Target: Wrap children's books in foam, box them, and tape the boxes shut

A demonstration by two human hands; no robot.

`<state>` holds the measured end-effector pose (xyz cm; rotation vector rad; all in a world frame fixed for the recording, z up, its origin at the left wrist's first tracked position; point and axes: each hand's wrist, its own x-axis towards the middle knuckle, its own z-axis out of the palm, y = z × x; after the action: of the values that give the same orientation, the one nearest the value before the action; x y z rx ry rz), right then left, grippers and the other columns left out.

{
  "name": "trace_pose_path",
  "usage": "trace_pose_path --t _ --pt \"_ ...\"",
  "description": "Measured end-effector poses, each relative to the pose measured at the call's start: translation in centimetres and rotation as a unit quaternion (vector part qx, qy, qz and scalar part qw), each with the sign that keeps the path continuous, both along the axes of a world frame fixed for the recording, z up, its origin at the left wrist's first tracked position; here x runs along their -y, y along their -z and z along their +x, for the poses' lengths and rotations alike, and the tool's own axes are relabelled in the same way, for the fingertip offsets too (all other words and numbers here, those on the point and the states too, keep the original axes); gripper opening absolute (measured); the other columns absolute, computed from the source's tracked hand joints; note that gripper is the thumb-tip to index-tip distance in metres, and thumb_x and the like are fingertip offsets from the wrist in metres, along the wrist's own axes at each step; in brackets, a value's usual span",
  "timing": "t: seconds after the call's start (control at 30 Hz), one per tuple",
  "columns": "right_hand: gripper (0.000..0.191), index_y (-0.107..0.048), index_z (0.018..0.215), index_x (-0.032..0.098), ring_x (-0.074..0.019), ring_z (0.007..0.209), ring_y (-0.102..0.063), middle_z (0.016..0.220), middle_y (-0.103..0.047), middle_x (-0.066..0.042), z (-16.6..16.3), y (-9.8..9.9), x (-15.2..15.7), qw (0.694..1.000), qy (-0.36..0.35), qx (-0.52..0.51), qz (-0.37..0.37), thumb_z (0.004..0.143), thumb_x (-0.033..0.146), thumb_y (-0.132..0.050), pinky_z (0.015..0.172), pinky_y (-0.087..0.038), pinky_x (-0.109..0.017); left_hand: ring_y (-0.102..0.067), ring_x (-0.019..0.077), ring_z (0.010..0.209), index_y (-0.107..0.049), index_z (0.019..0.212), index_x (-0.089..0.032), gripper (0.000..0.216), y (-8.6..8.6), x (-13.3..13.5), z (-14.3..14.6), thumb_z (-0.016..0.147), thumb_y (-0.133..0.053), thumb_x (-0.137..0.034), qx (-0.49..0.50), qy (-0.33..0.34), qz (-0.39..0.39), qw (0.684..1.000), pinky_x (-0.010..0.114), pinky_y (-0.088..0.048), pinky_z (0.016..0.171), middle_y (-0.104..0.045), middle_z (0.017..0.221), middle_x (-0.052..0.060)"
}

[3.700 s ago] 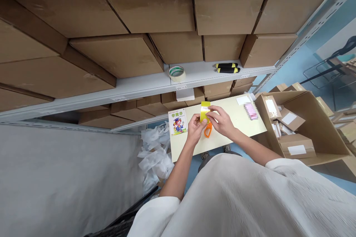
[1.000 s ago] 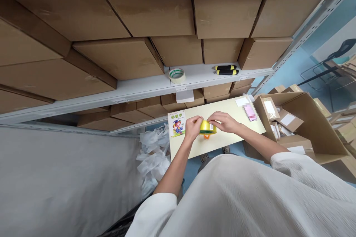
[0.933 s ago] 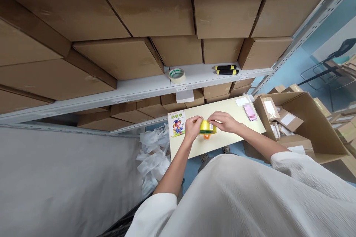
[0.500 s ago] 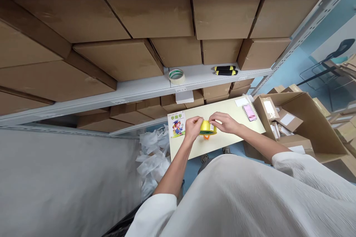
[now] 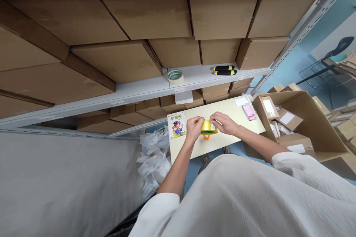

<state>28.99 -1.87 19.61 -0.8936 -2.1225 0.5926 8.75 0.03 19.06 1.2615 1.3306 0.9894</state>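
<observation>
A yellow roll of tape [image 5: 208, 126] is held between my two hands over a pale yellow table [image 5: 239, 116]. My left hand [image 5: 194, 127] grips its left side with curled fingers. My right hand [image 5: 224, 123] pinches its right side, near a small white label on the roll. Orange scissors [image 5: 206, 136] lie on the table just below the roll, mostly hidden by it. A colourful children's booklet [image 5: 176, 124] lies at the table's left end, beside my left hand.
A pink item [image 5: 248, 111] and a white slip [image 5: 240, 101] lie on the table's right part. An open carton [image 5: 303, 126] of small parcels stands to the right. The shelf [image 5: 139, 90] holds a tape roll [image 5: 175, 76], two black-and-yellow cutters [image 5: 224, 70] and brown boxes. Crumpled white plastic [image 5: 154, 159] lies on the floor.
The yellow roll was held upright 3.7 s ago; it now lies flatter and lower between both hands. Over the last second the hands barely moved.
</observation>
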Motion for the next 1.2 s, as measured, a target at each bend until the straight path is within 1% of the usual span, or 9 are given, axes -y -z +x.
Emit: trace_pose_path --t 0.17,0.33,0.47,0.57,0.73,0.9,1.07,1.13,1.2 --pt "0.029 -0.063 0.117 0.023 -0.0255 0.099 -0.064 0.103 -0.069 -0.013 0.0 0.4 0.0 1.000 -0.007 0.007 0.011 0.117 0.036 -0.037 0.092 -0.058 -0.044 -0.044 0.0133 0.058 -0.050 0.051 -0.022 0.029 0.2 0.1 0.2 0.071 -0.056 -0.042 -0.002 -0.003 -0.001 1.000 0.026 -0.034 0.054 -0.043 0.054 -0.002" --pt "0.029 -0.061 0.116 0.023 -0.0256 0.099 -0.064 0.103 -0.068 -0.012 0.1 1.2 -0.1 0.999 -0.010 0.012 0.031 0.117 0.035 -0.035 0.091 -0.057 -0.044 -0.048 0.0143 0.060 -0.056 0.054 -0.022 0.026 0.3 0.1 0.2 0.070 -0.056 -0.042 -0.001 0.002 -0.011 1.000 0.026 -0.037 0.056 -0.049 0.057 -0.002" --pt "0.027 -0.061 0.117 0.023 -0.0259 0.100 -0.064 0.105 -0.069 -0.013 0.2 1.7 -0.3 0.999 -0.017 0.029 0.039 0.117 0.034 -0.037 0.091 -0.057 -0.045 -0.051 0.0156 0.063 -0.057 0.056 -0.022 0.025 0.7 0.2 0.2 0.070 -0.055 -0.043 -0.004 0.003 -0.019 1.000 0.027 -0.039 0.057 -0.052 0.059 -0.001" --pt "0.025 -0.063 0.118 0.023 -0.0263 0.100 -0.065 0.106 -0.070 -0.013 0.1 1.7 -0.4 0.999 -0.024 0.032 0.037 0.116 0.033 -0.040 0.091 -0.059 -0.046 -0.051 0.0157 0.063 -0.056 0.056 -0.022 0.026 0.9 0.2 0.0 0.070 -0.055 -0.044 -0.003 -0.004 -0.020 1.000 0.027 -0.039 0.058 -0.052 0.059 -0.001" --pt "0.023 -0.067 0.121 0.023 -0.0241 0.099 -0.069 0.106 -0.074 -0.012 -0.1 0.3 -0.6 1.000 -0.007 -0.007 -0.002 0.114 0.035 -0.049 0.090 -0.060 -0.041 -0.055 0.0169 0.067 -0.060 0.059 -0.022 0.025 0.7 0.1 -0.5 0.072 -0.054 -0.043 -0.016 -0.010 0.001 1.000 0.028 -0.043 0.062 -0.058 0.062 0.000" --pt "0.021 -0.074 0.114 0.022 -0.0218 0.098 -0.072 0.106 -0.078 -0.010 0.1 -2.2 -1.3 0.998 -0.037 -0.017 -0.055 0.112 0.034 -0.056 0.090 -0.061 -0.038 -0.060 0.0190 0.071 -0.061 0.060 -0.023 0.024 -0.1 0.1 -0.8 0.072 -0.053 -0.042 -0.035 -0.007 0.020 0.999 0.029 -0.046 0.067 -0.063 0.065 0.001" --pt "0.017 -0.077 0.105 0.022 -0.0207 0.092 -0.074 0.101 -0.080 -0.007 0.7 -3.6 -2.2 0.993 -0.060 0.037 -0.097 0.108 0.032 -0.063 0.087 -0.060 -0.034 -0.060 0.0196 0.073 -0.061 0.060 -0.023 0.023 -0.5 0.2 -0.8 0.072 -0.054 -0.041 -0.054 0.008 0.035 0.998 0.030 -0.045 0.069 -0.066 0.068 0.002" --pt "0.016 -0.076 0.102 0.022 -0.0200 0.089 -0.073 0.099 -0.079 -0.006 0.9 -3.6 -2.6 0.991 -0.070 0.059 -0.093 0.108 0.031 -0.063 0.083 -0.057 -0.032 -0.059 0.0195 0.073 -0.060 0.059 -0.023 0.023 -0.4 0.2 -0.8 0.072 -0.054 -0.041 -0.062 0.016 0.037 0.997 0.030 -0.044 0.068 -0.065 0.067 0.002" --pt "0.017 -0.074 0.102 0.021 -0.0197 0.087 -0.071 0.098 -0.078 -0.006 0.9 -3.5 -3.0 0.990 -0.078 0.096 -0.065 0.109 0.029 -0.060 0.081 -0.054 -0.032 -0.058 0.0190 0.072 -0.059 0.059 -0.023 0.024 -0.2 0.1 -0.8 0.072 -0.054 -0.042 -0.065 0.021 0.036 0.997 0.029 -0.043 0.067 -0.063 0.066 0.001"
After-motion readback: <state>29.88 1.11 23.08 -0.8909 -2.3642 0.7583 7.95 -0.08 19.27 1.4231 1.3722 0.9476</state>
